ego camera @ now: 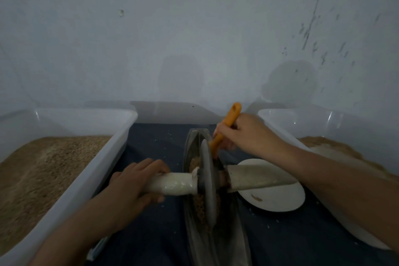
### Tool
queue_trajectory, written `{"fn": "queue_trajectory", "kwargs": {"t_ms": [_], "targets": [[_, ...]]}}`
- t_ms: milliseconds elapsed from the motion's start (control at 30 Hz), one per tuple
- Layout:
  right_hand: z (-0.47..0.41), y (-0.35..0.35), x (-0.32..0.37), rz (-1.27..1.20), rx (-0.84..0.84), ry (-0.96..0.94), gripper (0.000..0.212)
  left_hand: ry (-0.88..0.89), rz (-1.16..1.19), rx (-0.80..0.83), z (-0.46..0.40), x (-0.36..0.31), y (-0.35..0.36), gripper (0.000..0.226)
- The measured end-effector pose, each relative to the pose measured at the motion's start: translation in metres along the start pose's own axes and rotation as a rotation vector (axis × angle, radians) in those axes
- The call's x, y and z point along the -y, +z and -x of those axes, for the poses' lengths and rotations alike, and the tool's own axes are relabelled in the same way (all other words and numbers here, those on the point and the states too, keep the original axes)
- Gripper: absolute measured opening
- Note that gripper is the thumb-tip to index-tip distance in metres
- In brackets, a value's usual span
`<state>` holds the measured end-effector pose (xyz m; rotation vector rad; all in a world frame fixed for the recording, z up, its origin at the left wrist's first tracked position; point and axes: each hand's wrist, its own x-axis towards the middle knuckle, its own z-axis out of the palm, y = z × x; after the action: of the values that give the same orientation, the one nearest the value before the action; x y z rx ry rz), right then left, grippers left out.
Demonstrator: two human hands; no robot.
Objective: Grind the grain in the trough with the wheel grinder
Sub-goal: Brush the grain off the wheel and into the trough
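Note:
A narrow metal trough [192,136] runs away from me on a dark blue cloth, with brown grain [201,203] lying in it. The grey grinding wheel [207,179] stands upright in the trough on a white-wrapped axle. My left hand [131,185] grips the axle's left handle [172,184]. The right handle [257,177] sticks out free over a white plate. My right hand [244,131] holds an orange-handled tool [226,127] whose lower end dips into the trough just behind the wheel; its tip is hidden.
A big white tub [103,168] full of grain stands at the left. Another white tub [280,125] with ground grain stands at the right. A white plate [278,198] lies beside the trough under the right handle. A pale wall closes the back.

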<state>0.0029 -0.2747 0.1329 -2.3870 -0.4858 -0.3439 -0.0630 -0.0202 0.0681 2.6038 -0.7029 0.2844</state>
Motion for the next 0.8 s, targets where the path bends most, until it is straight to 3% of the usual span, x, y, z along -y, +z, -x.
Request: {"fn": "queue_trajectory", "kwargs": {"t_ms": [167, 267, 400, 500, 667, 800], "targets": [[-0.007, -0.009, 0.006, 0.055, -0.099, -0.067, 0.036, -0.019, -0.004, 0.026, 0.000, -0.002, -0.002, 0.034], [-0.010, 0.004, 0.001, 0.141, -0.010, -0.039, 0.038, -0.021, 0.006, 0.025, 0.000, -0.002, -0.003, 0.033], [-0.006, 0.005, -0.001, 0.051, 0.128, -0.015, 0.029, -0.020, 0.022, 0.026, 0.001, -0.002, -0.003, 0.032], [-0.001, -0.015, 0.001, -0.080, 0.031, -0.045, 0.025, -0.018, 0.031, 0.028, 0.001, -0.002, -0.003, 0.033], [0.013, -0.041, 0.000, -0.003, 0.031, -0.061, 0.024, -0.017, 0.025, 0.028, 0.001, -0.003, -0.003, 0.031], [0.039, -0.079, -0.010, 0.042, -0.159, -0.058, 0.020, -0.014, 0.009, 0.016, 0.000, -0.002, -0.002, 0.030]]}}
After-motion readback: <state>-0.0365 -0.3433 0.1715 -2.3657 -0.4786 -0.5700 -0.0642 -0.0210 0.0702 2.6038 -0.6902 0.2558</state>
